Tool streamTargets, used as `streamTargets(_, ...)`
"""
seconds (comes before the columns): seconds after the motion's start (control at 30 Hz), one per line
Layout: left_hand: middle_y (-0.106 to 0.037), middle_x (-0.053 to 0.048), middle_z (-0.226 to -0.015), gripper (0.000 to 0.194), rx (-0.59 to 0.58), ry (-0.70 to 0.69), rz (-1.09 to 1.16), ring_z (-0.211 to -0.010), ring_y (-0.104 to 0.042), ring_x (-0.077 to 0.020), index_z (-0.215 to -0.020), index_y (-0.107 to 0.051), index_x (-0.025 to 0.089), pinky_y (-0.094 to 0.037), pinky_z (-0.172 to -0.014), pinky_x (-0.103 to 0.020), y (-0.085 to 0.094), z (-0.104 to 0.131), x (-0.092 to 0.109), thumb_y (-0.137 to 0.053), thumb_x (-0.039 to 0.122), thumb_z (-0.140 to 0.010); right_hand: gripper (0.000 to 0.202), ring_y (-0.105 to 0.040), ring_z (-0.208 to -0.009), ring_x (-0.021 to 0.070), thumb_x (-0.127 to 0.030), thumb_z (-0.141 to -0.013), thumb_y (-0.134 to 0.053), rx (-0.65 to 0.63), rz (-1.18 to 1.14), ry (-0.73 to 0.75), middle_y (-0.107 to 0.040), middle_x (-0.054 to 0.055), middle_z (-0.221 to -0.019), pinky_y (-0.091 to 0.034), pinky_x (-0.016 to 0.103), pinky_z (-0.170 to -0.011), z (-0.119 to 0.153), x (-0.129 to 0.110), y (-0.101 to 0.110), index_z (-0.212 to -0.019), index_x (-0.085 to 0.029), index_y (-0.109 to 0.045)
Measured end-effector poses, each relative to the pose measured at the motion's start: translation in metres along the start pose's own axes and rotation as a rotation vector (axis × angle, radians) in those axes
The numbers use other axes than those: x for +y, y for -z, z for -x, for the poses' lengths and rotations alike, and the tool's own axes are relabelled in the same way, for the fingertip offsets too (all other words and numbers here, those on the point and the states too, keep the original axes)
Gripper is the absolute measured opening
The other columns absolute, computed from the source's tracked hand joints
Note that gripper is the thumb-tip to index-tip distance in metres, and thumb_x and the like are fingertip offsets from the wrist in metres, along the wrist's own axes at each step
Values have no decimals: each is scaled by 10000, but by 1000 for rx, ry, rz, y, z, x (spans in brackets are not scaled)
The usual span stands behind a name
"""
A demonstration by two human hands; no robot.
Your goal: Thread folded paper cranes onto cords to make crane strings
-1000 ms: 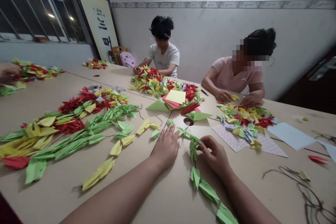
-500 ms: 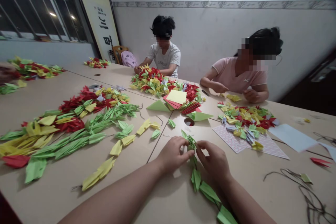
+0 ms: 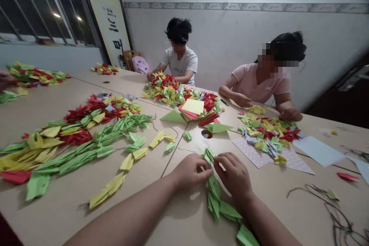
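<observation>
Green folded paper pieces point(image 3: 213, 196) hang on a dark cord that runs from between my hands toward the table's near edge. My left hand point(image 3: 192, 170) pinches the top green pieces from the left. From the right, my right hand point(image 3: 234, 172) holds the same green pieces with thumb and fingertips close together. A thin needle-like wire point(image 3: 187, 150) shows just left of the fingertips. To the left lie a strand of yellow folded pieces point(image 3: 108, 190) and a long strand of green ones point(image 3: 77, 156).
Colored squares point(image 3: 193, 106) lie beyond my hands, near a cable hole. Mixed paper piles point(image 3: 165, 89) sit farther back and at right point(image 3: 271, 132). Loose dark cord point(image 3: 331, 209) lies at near right. Two people sit across the table point(image 3: 115, 177); another hand shows at far left.
Several green pieces have slid down the cord and bunched below my hands. The right-hand person's hand has moved right, onto the paper pile.
</observation>
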State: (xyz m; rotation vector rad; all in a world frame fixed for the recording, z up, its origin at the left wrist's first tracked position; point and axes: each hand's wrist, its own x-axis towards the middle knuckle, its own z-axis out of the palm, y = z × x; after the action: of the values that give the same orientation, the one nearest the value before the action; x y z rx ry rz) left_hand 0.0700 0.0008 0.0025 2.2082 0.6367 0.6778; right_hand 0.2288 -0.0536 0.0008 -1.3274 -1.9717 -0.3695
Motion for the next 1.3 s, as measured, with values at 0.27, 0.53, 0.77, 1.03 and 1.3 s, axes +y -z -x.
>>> streamTargets(0.27,-569,-8,-696,199,59,52,-11,-701,-503,-142,-713,-603,149,-373,-659,-240,0,0,-2,-492,296,-787,93,-520,-658,133,-133,-779,-484,17,-65,-40,-565,19,-676,-395,242,-608,2,-2,-4,-703,-187,-481)
streamTargets(0.53,-591,-20,-729,172,74,123,200,-717,-523,-147,-722,-614,147,-396,-664,-234,1,-3,-4,-541,302,-736,106,-510,-651,134,-117,-777,-483,8,-36,3,-556,21,-657,-384,240,-599,-1,-3,-2,-689,-176,-477)
streamTargets(0.77,-618,-40,-705,308,-43,227,578,-719,-545,-155,-678,-645,118,-397,-722,-253,3,-5,-7,-479,364,-757,140,-495,-670,134,-97,-786,-483,17,-25,90,-550,24,-650,-386,243,-611,-1,-3,-1,-669,-176,-485)
streamTargets(1.03,-574,-10,-596,303,-183,329,561,-587,-494,-121,-718,-670,109,-362,-582,-224,2,-4,-14,-542,383,-716,109,-500,-702,141,-88,-778,-485,58,-18,136,-562,31,-679,-414,259,-636,-2,-6,1,-727,-181,-509)
streamTargets(1.3,-582,-9,-657,215,-76,325,779,-618,-509,-113,-723,-612,115,-402,-610,-237,1,-5,-4,-646,307,-632,118,-507,-692,140,-83,-769,-492,38,-75,112,-559,28,-681,-415,259,-628,1,-3,0,-711,-186,-489)
